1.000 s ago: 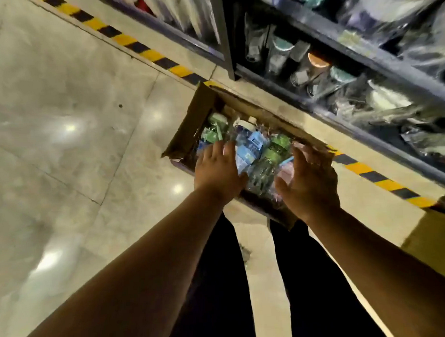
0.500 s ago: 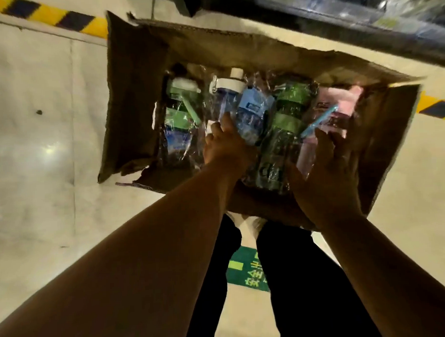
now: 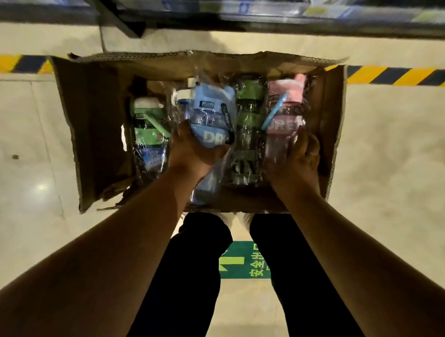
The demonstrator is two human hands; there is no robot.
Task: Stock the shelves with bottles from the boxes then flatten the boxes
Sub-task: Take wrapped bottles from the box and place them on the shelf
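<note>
Left hand (image 3: 190,154) grips blue bottle (image 3: 209,118); right hand (image 3: 295,158) on pink bottle (image 3: 285,120), grip unclear. Risk: slick plastic wrap (image 3: 200,65) slips, bottle drops.
</note>
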